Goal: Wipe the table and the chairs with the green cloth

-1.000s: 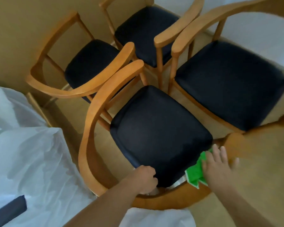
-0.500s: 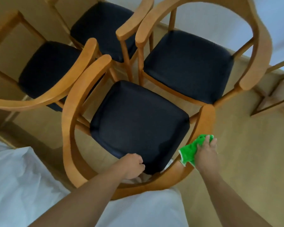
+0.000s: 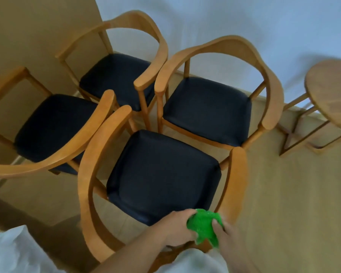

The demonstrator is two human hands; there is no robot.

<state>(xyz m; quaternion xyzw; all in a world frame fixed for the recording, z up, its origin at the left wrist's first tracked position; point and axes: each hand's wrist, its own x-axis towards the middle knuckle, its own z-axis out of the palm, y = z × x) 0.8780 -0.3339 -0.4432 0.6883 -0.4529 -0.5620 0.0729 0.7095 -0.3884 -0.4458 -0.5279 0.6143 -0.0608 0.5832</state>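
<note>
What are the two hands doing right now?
Left hand: closed on the green cloth.
Right hand: also gripping the green cloth.

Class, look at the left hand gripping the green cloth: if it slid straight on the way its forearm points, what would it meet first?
The left hand points right and away, so it would press through the green cloth into the right hand, probably; just beyond stands the near chair's right armrest. Depth is uncertain.
</note>
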